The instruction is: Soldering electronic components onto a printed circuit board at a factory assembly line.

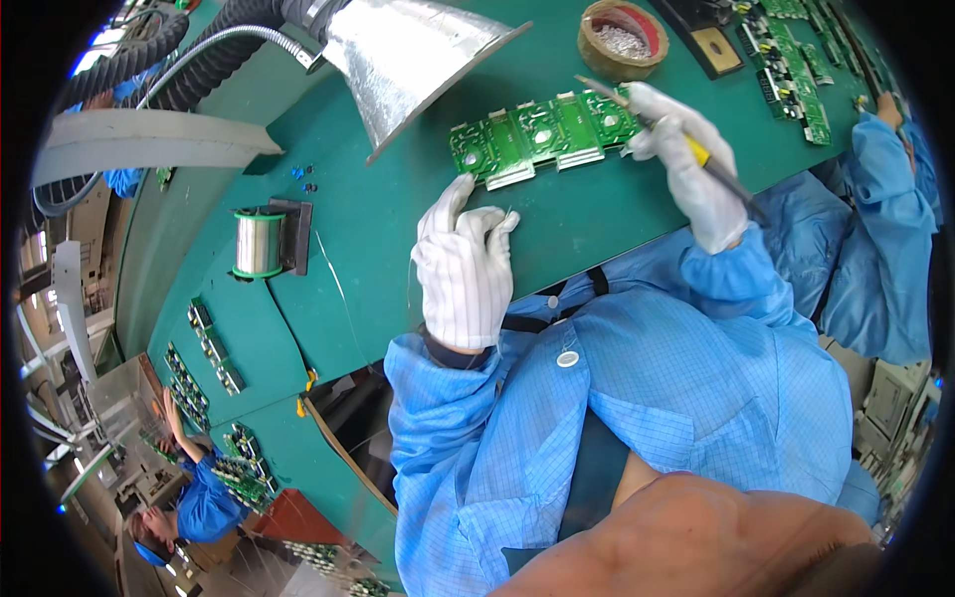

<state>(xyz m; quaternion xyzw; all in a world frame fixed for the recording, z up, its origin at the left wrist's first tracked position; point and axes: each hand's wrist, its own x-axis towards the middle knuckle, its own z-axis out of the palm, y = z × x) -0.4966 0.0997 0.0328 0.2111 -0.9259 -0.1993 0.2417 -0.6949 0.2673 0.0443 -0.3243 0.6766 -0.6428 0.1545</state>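
My left hand (464, 261), in a white striped glove, rests on the green bench just below a long green circuit board (542, 135). Its fingers pinch a thin solder wire that trails down over the bench. My right hand (686, 164), also gloved, grips a soldering iron (716, 167) with a yellow collar. The iron's tip reaches the board's right end. Both sleeves are blue.
A silver fume hood (403, 55) on a black hose hangs over the bench at top. A solder spool (259, 242) stands left; a round tip-cleaner tin (623, 38) sits behind the board. More boards (791, 60) lie top right, beside a co-worker's blue sleeve (885, 189). Another person (194, 497) works lower left.
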